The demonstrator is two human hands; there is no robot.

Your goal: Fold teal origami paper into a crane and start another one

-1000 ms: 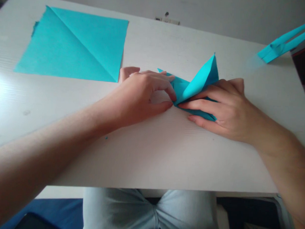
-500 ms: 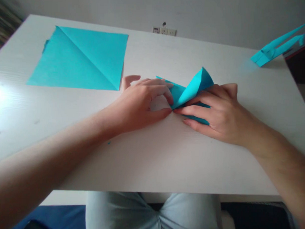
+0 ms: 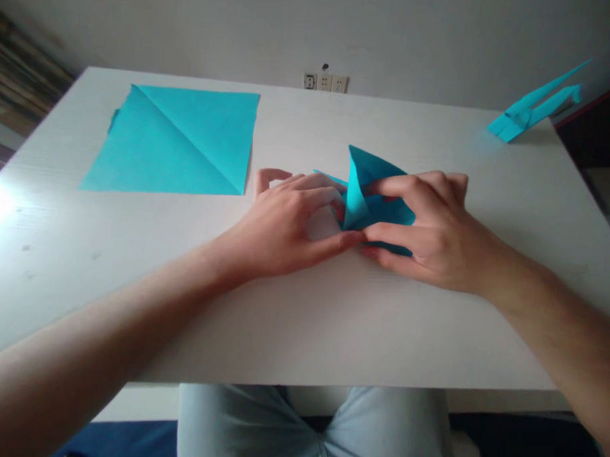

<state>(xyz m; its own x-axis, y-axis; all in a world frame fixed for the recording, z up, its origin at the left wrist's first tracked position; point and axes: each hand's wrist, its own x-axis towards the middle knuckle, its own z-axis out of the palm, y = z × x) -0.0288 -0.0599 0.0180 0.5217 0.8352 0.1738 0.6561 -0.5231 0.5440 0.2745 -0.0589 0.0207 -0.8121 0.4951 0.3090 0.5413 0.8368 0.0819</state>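
Observation:
A partly folded piece of turquoise paper lies on the white table, one flap standing up and opened out. My left hand presses on its left side, with the fingertips on the paper and the thumb at its near corner. Curved round the right side is my right hand; its forefinger reaches inside the raised flap, while lower fingers hold the near edge. Parts of the paper are hidden under both hands.
A flat turquoise sheet with a diagonal crease lies at the back left of the table. At the back right corner stands a folded paper figure with long thin points. Wall sockets show behind the table.
The raised flap has swung leftward and opened wider, with the right forefinger now inside it. My left thumb has slid right along the near edge. The camera view has shifted slightly.

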